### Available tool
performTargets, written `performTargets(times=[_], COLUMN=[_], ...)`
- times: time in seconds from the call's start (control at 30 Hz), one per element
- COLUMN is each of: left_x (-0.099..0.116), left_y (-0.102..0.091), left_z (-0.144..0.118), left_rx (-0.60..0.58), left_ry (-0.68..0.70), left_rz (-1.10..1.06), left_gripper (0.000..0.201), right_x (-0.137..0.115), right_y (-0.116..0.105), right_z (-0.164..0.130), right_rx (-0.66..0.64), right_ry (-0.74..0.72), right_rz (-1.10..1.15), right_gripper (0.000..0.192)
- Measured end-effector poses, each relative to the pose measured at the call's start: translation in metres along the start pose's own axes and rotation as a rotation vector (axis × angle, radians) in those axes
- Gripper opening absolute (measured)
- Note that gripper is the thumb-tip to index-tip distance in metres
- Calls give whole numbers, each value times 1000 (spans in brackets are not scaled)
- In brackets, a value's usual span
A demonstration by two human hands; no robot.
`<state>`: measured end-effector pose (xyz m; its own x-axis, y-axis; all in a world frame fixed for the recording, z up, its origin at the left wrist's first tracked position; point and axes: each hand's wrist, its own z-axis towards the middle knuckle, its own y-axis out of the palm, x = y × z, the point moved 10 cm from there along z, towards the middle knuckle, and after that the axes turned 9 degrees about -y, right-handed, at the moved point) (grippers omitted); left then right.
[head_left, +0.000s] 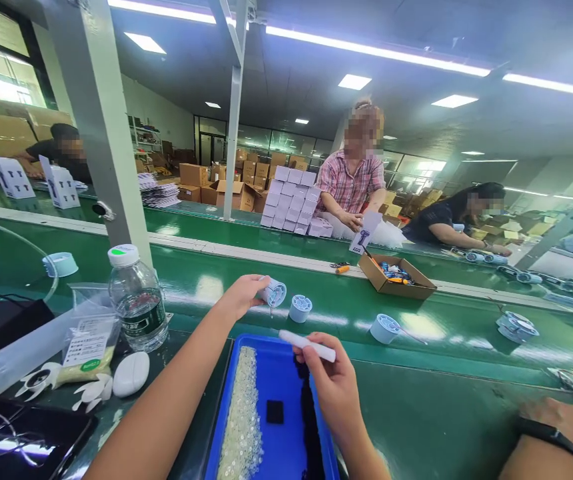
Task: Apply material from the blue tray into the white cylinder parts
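Holds a pale-blue cylinder (274, 293) in the left hand (245, 295) over the green belt (189, 263), near a similar cylinder (300, 309). Pinches a white stick (309, 344) in the right hand (334, 387) above a blue tray (286, 453) bearing small pale pieces (240, 413).

"What's in the left hand (246, 297)?"
"A light-blue housing (277, 293), held over the green belt (191, 257). A second housing (300, 307) sits on the belt just beside it."
"And the right hand (334, 383)?"
"A white tube (296, 339), gripped at a slant above the blue tray (281, 377)."
"What's in that tray?"
"Small clear rings (240, 420) along the left side, a black square (275, 412) near the middle, black material (311, 433) along the right."
"Anyone close?"
"Another person's hand (569, 427), blurred, wearing a black wristband (546, 431), at lower right. Across the belt, a person in a plaid shirt (349, 179) holds a printed box (365, 233)."
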<state>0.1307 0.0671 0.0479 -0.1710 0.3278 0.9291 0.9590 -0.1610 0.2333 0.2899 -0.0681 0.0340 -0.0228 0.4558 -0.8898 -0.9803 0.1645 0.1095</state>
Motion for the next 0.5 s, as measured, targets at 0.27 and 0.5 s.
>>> performTargets(times=[0.27,0.5], left_x=[-3,-2], left_y=[25,33], left_z=[-6,-11], left_rx=[-69,-85], left_ry=[-3,7], left_rz=[123,145], left_gripper=[25,28], right_x=[7,8], right_y=[-12,-14], right_z=[4,6], right_rx=[79,102], right_ry=[46,47], right_rz=[-73,-73], right_gripper=[31,34])
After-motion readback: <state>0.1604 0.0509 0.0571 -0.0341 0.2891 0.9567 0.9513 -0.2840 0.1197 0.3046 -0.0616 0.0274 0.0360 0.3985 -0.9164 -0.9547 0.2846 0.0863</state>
